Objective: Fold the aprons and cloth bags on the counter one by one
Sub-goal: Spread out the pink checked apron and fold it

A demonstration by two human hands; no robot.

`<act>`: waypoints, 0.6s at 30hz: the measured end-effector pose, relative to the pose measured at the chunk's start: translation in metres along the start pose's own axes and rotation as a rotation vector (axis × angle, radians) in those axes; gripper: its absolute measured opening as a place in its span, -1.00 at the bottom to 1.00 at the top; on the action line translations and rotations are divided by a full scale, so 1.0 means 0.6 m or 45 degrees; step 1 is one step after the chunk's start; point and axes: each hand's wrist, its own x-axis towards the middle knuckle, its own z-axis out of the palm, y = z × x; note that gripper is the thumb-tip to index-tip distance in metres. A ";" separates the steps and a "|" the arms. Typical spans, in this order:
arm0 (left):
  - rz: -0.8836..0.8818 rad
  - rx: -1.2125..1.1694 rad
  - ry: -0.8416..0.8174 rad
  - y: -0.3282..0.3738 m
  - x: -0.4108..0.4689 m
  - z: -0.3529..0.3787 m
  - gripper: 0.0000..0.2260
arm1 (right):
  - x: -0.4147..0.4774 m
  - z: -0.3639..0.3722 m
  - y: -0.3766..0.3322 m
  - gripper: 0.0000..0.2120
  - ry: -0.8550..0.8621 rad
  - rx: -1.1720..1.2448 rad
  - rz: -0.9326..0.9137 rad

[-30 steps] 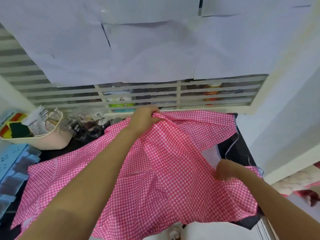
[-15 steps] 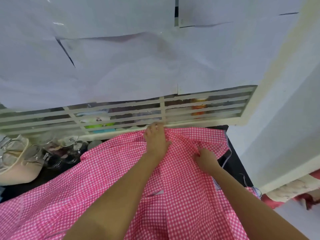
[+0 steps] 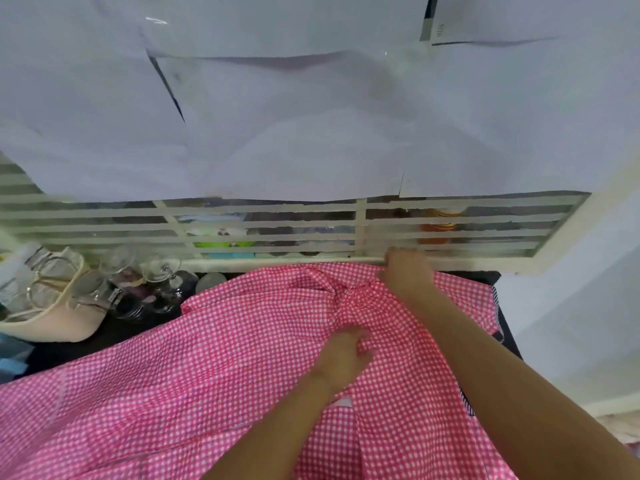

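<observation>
A pink-and-white checked apron (image 3: 225, 368) lies spread over the dark counter and covers most of it. My right hand (image 3: 405, 271) reaches to the apron's far edge by the window ledge and grips the bunched cloth there. Nearer to me, my left hand (image 3: 343, 358) pinches a fold in the apron's middle. A dark cloth with a striped edge (image 3: 498, 317) peeks out from under the apron on the right; most of it is hidden.
A beige basket (image 3: 52, 327) with bottles stands at the back left, with several upturned glasses (image 3: 156, 285) beside it. A slatted window grille (image 3: 277, 233) runs behind the counter. A white wall (image 3: 571, 323) closes the right side. A blue object (image 3: 14, 358) sits at the left edge.
My left hand drew back from the far edge to the apron's middle. My right hand moved forward and right to the far edge, where the cloth now bunches.
</observation>
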 end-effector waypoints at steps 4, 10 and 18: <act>-0.463 -0.606 0.545 -0.002 0.045 -0.090 -0.85 | 0.017 0.014 -0.004 -0.72 -0.155 0.109 0.069; -0.943 -1.384 0.375 -0.009 0.104 -0.167 -0.81 | -0.020 0.024 0.020 -0.87 0.005 0.490 -0.263; -0.947 -1.887 0.434 -0.005 0.104 -0.192 -0.77 | -0.035 0.008 0.066 -0.87 0.237 0.905 -0.194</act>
